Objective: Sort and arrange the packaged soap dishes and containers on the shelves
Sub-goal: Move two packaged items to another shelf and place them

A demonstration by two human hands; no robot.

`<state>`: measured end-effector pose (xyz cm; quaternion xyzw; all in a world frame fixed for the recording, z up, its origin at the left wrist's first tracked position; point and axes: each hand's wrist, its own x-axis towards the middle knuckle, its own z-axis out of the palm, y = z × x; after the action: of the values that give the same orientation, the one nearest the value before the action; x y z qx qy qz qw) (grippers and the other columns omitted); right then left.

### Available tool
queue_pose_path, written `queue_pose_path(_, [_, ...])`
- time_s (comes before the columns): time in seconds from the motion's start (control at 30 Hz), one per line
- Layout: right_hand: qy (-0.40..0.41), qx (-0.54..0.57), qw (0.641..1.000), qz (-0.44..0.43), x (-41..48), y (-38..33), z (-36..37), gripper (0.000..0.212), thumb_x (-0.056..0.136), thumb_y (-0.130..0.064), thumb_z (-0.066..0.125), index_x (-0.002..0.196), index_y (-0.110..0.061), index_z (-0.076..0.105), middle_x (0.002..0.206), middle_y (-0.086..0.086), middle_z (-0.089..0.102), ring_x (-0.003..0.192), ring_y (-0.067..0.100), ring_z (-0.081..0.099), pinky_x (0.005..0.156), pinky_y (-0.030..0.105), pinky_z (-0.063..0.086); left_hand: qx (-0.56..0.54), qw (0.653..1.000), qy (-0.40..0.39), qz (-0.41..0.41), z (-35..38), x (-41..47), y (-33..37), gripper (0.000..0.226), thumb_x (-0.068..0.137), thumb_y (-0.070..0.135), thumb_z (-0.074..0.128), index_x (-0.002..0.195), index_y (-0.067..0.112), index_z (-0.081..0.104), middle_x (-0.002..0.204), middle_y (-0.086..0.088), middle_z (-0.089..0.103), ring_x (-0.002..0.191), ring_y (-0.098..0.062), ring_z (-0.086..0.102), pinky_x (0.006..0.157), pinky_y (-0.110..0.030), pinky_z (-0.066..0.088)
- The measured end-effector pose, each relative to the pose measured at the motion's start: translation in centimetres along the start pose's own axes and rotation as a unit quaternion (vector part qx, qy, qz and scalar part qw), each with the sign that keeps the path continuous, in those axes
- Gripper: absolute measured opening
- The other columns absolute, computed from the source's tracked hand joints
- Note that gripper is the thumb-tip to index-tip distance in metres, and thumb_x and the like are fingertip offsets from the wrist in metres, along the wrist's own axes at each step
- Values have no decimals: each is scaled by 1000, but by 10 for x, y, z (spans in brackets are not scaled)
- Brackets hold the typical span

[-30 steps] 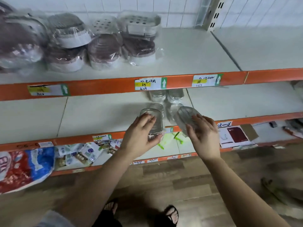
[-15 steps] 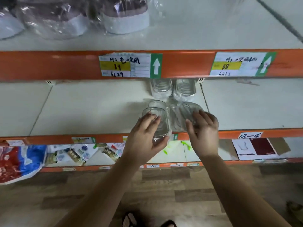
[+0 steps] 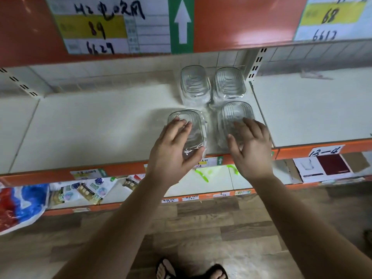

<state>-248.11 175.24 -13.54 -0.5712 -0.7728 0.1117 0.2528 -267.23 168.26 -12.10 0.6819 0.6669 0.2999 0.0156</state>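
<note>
Four clear soap dishes in plastic wrap sit two by two on the white middle shelf [image 3: 100, 127]. The back-left dish [image 3: 195, 85] and the back-right dish [image 3: 229, 85] stand side by side near the wall. My left hand [image 3: 171, 154] grips the front-left dish [image 3: 196, 133], fingers over its top and thumb curled round its near corner. The front-right dish [image 3: 237, 111] lies flat near the shelf's right end. My right hand [image 3: 251, 152] rests on it with spread, fairly straight fingers.
The orange rail of the upper shelf [image 3: 241, 21] with price labels hangs close overhead. A slotted upright [image 3: 255, 65] stands right of the dishes. The lower shelf holds small packets [image 3: 86, 190], a red-and-blue bag [image 3: 20, 204] and a boxed item [image 3: 322, 168]. Wooden floor lies below.
The view has dropped closer to the middle shelf. Both hands moved forward with the two dishes, which now sit in front of the back pair. The right dish went from tilted to flat.
</note>
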Motion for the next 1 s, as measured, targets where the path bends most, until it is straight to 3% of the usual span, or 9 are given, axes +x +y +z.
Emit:
queue_pose_path(0.13, [36, 17, 998, -41, -10, 9, 0, 34, 92, -23, 54, 118, -2, 65, 129, 18, 58, 126, 42, 44, 106, 51, 37, 8, 1000, -11, -6, 10, 12, -3, 62, 88, 46, 54, 124, -3, 62, 129, -20, 58, 126, -35, 53, 101, -44, 48])
queue_pose_path(0.27, [56, 47, 997, -15, -22, 16, 1, 33, 94, -24, 50, 118, -5, 64, 128, 14, 59, 126, 38, 43, 108, 45, 35, 24, 1000, -21, 0, 21, 28, -2, 58, 88, 41, 61, 127, -3, 59, 131, -20, 56, 127, -36, 50, 103, -45, 46])
queue_pose_path(0.33, [69, 63, 996, -1, -26, 18, 1, 36, 94, -27, 46, 117, -5, 64, 127, 13, 60, 125, 38, 43, 107, 46, 36, 31, 998, -45, 6, 27, 35, -3, 60, 92, 42, 59, 133, -1, 55, 136, -18, 53, 134, -35, 43, 110, -47, 36])
queue_pose_path(0.4, [79, 74, 994, 6, -29, 17, 0, 37, 94, -28, 45, 117, -6, 64, 127, 12, 60, 124, 37, 44, 106, 45, 36, 68, 993, -98, -10, 35, 35, -7, 65, 95, 50, 51, 144, 8, 44, 150, -9, 42, 145, -27, 26, 119, -46, 17])
queue_pose_path(0.5, [72, 74, 995, 0, -33, 14, -2, 36, 94, -26, 45, 117, -6, 64, 126, 12, 60, 123, 37, 45, 105, 45, 36, 114, 986, -121, -18, 42, 25, -12, 72, 94, 58, 43, 152, 17, 29, 159, 1, 27, 149, -20, 12, 119, -40, 4])
queue_pose_path(0.63, [47, 69, 996, -20, -39, 7, -10, 37, 93, -25, 44, 117, -4, 63, 125, 13, 60, 120, 36, 48, 105, 43, 37, 103, 989, -105, -10, 34, 14, -4, 70, 96, 53, 45, 152, 14, 29, 159, -2, 26, 149, -20, 16, 120, -39, 8])
queue_pose_path(0.73, [50, 78, 995, -26, -45, -1, -21, 37, 92, -23, 44, 117, -4, 64, 121, 14, 62, 114, 35, 52, 101, 34, 35, 87, 993, -81, -10, 19, 1, 10, 59, 98, 43, 50, 146, 10, 41, 154, -6, 37, 145, -23, 29, 118, -39, 17])
queue_pose_path(1.0, [28, 93, 995, -34, -72, -40, -75, 31, 87, -12, 55, 115, -4, 65, 111, 13, 66, 104, 36, 57, 92, 37, 42, 116, 992, -45, 11, -63, -41, 52, 44, 97, 36, 42, 119, 9, 68, 122, -7, 67, 112, -26, 62, 97, -42, 44])
